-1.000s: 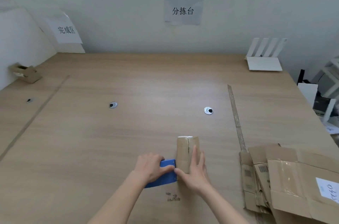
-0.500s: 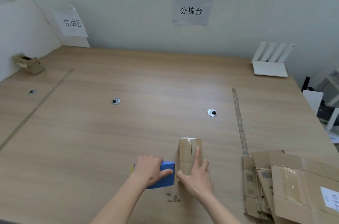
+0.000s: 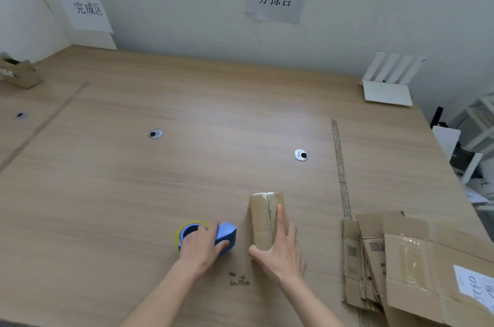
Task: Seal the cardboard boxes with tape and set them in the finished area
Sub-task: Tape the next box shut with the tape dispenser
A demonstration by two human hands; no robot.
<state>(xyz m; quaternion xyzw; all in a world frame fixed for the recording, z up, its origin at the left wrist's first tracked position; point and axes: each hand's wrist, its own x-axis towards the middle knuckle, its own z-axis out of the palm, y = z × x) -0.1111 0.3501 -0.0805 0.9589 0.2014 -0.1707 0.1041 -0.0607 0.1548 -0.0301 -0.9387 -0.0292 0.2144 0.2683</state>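
Observation:
A small brown cardboard box point(image 3: 263, 215) lies on the wooden table point(image 3: 187, 171) near its front, with its top flaps meeting in a seam down the middle. My right hand point(image 3: 280, 249) holds its near end, thumb on the left side and fingers stretched along the top. A blue tape dispenser point(image 3: 211, 235) with a yellowish roll sits just left of the box. My left hand point(image 3: 201, 245) grips the dispenser from above. A gap of bare table separates the dispenser from the box.
Flattened cardboard boxes point(image 3: 417, 267) are piled at the front right. A tape strip point(image 3: 340, 168) runs along the table right of the box. A small open box point(image 3: 18, 72) sits far left under a paper sign point(image 3: 88, 8). A white router point(image 3: 387, 80) stands back right.
My left hand has drawn the dispenser left, away from the box, so the roll now shows. My right hand stays on the box. The camera tilted slightly.

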